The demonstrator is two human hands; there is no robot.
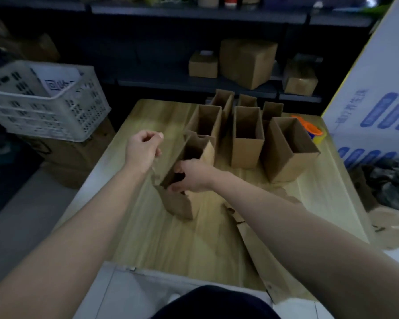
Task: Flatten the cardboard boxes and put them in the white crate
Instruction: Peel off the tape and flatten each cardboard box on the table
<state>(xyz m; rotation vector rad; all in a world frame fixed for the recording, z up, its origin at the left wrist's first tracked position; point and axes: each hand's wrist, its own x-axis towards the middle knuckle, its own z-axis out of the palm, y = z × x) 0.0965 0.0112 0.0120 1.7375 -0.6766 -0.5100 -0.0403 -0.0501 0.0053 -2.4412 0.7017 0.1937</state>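
Right hand (191, 176) curls over the near rim of the tilted cardboard box (182, 203) at the centre of the table (171, 245). Left hand (143, 148), raised at 10 o'clock of it, pinches what looks like a clear tape strip (154, 168). Light, stiff board, I'd judge: it should fold along its creases, so grip opposite corners. 6 open boxes (247, 153) stand at 1 o'clock, and the white crate (44, 118) waits at 10.

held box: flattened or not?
Not flattened. The box, gripped by the right hand, is tilted with its open mouth and hollow inside showing.
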